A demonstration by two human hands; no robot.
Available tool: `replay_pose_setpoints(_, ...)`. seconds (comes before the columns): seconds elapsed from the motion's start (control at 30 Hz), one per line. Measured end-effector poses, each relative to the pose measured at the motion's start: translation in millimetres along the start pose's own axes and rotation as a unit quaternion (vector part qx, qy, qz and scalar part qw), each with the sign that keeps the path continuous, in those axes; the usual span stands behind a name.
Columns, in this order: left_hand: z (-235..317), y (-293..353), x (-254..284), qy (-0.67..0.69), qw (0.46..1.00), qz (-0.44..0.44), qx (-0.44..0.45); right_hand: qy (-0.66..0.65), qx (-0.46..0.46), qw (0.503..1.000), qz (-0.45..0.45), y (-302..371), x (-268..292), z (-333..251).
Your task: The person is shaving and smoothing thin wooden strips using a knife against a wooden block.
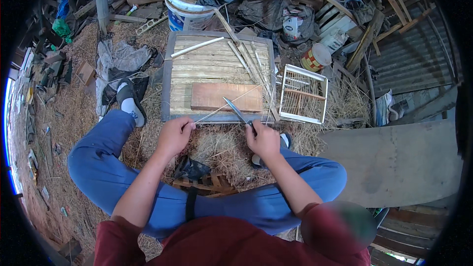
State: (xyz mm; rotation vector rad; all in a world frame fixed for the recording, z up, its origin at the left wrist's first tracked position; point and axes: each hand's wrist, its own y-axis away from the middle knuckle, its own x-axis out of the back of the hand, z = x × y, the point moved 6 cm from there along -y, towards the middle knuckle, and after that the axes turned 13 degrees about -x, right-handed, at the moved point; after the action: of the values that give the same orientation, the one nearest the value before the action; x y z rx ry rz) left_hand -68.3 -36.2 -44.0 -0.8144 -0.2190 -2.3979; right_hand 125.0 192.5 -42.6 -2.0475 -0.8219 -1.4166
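Sitting with knees spread, a person in a maroon shirt (pixel 221 246) and blue trousers (pixel 103 152) faces a low slatted board (pixel 189 69), the brown wooden block (pixel 217 96) on it serving here as the clock's centre, twelve straight ahead. At nine o'clock, a foot in a dark shoe and white sock (pixel 131 106) rests on the littered ground. At eight o'clock, the left hand (pixel 175 135) has thumb and fingers pinched narrow on the near end of a thin, pale strip (pixel 215 111), just off the board's near edge. From that grip the strip's long axis runs toward two o'clock, slanting over the block to near its far right corner. The knife (pixel 235 110) crosses that line, its blade aimed between ten and eleven o'clock from the right hand (pixel 263 140); whether steel touches strip cannot be told from here. That right hand, at five o'clock, is wrapped round the dark handle. The left is the nearer hand, touching the strip, while the right reaches its line only through the blade. At three o'clock, beside the board, rests a white-edged wooden frame (pixel 305 94), and at two o'clock a red-and-yellow tub (pixel 316 57).
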Motion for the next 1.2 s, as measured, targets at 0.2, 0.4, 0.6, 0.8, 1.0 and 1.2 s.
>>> replay_pose_setpoints(0.2, -0.6, 12.6, 12.7, 0.004, 0.999, 0.031, -0.01, -0.006, -0.069, 0.997, 0.038, -15.6, 19.4, 12.1)
replay_pose_setpoints(0.4, -13.3, 33.5, 35.9, 0.012, 1.0, -0.006, 0.021, 0.032, -0.162, 0.985, 0.049, -43.3, 33.3, 62.2)
replay_pose_setpoints(0.6, -21.3, 24.0, 22.9, 0.033, 0.999, -0.02, 0.026, -0.433, -0.242, 0.862, -0.109, -35.9, -14.1, 68.1)
replay_pose_setpoints(0.8, -29.4, 22.5, 14.5, 0.045, 0.998, -0.039, 0.022, -0.364, -0.213, 0.9, -0.112, -34.8, -19.4, 45.4)
replay_pose_setpoints(1.0, -26.6, 20.5, 16.3, 0.049, 0.998, -0.033, 0.026, -0.272, -0.191, 0.939, -0.086, -37.3, -12.1, 36.7)
replay_pose_setpoints(1.2, -11.4, 14.6, 14.1, 0.044, 0.999, -0.001, 0.004, -0.253, -0.193, 0.944, -0.085, -38.7, -10.6, 36.2)
